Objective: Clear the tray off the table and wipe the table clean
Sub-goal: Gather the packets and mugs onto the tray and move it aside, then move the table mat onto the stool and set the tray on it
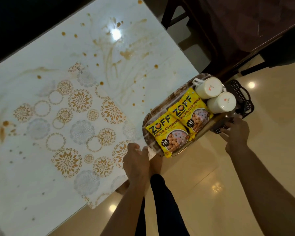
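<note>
An oblong tray with a brick pattern hangs past the table's right edge, partly over the floor. On it lie two yellow soya chunk packets and two white mugs, both upside down. My left hand grips the tray's near corner. My right hand holds its right side, fingers curled at the rim. The white patterned table is smeared with brown spills and drops, mostly across its far half and at its left edge.
A black perforated plastic stool or basket stands on the floor under the tray's far right end. Dark chairs stand at the upper right. The glossy beige floor lies to the right, with my dark trouser leg by the table edge.
</note>
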